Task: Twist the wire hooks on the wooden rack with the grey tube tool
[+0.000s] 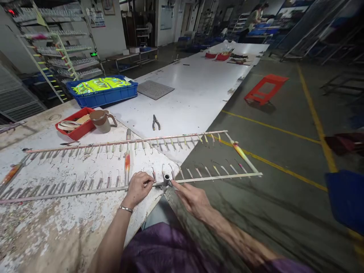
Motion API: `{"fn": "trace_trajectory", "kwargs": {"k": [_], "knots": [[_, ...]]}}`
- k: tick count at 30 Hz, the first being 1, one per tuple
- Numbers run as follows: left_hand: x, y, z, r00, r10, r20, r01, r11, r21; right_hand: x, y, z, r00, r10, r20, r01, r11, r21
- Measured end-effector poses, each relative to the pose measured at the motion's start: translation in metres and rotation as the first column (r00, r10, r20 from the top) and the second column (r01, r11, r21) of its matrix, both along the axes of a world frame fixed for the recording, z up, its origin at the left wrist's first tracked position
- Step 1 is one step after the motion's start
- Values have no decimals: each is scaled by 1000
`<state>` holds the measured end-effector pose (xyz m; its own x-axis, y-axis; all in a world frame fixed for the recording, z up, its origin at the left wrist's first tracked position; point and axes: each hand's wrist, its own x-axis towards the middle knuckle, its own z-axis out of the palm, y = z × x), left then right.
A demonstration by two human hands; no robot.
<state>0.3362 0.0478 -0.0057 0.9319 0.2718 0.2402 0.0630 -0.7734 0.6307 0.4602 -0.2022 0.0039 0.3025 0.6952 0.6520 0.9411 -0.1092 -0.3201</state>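
Observation:
A long rack frame (85,192) lies across the table corner, with thin rails and several small clips bearing wire hooks along both sides. My left hand (139,186), a metal bangle at its wrist, has thumb and fingertips pinched together at the near rail, beside a clip with a hook (154,174). Whatever is between those fingertips is too small to make out. My right hand (195,199) has its index finger stretched out, the tip against or close beside a short upright metal tube (167,178) at the near rail. Its other fingers are partly hidden.
Beyond the rack are pliers (155,123), a brown mug (102,121), a red tray (75,131) and a blue crate (105,99) of bright yellow-green pieces. A grey mat (156,90) lies farther back. An orange-red stool (265,89) stands right of the table.

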Motion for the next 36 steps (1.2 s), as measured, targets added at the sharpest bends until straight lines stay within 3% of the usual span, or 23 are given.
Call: {"fn": "trace_trajectory", "kwargs": {"k": [5, 9, 12, 15, 20, 25, 30, 34, 36], "knots": [[1, 0, -2, 1000, 8, 13, -8, 1000, 2, -1, -1, 11, 1000, 6, -29, -4, 997, 73], [1, 0, 0, 1000, -6, 3, 6, 1000, -8, 1, -4, 15, 999, -2, 36, 3, 1000, -30], [1, 0, 2, 1000, -14, 1, 14, 1000, -8, 2, -6, 18, 1000, 3, 19, -3, 1000, 0], [1, 1, 2, 1000, -20, -3, 20, 1000, -4, 1, -7, 18, 999, 18, 45, -20, 998, 53], [2, 1, 1, 1000, -11, -6, 11, 1000, -12, 4, -10, 18, 999, -6, 37, 7, 1000, -23], [2, 1, 1, 1000, -14, 10, 14, 1000, -18, 6, -12, 16, 1000, 4, 0, -4, 996, 87], [1, 1, 3, 1000, -20, -4, 20, 999, -33, 8, -10, 12, 997, 25, 72, -22, 999, -38], [1, 0, 4, 1000, -16, -5, 16, 1000, -25, 6, -10, 12, 999, 26, 40, -28, 998, 49], [1, 0, 3, 1000, -12, -7, 12, 1000, -19, 3, -10, 10, 997, 40, 68, -41, 999, 20]]}}
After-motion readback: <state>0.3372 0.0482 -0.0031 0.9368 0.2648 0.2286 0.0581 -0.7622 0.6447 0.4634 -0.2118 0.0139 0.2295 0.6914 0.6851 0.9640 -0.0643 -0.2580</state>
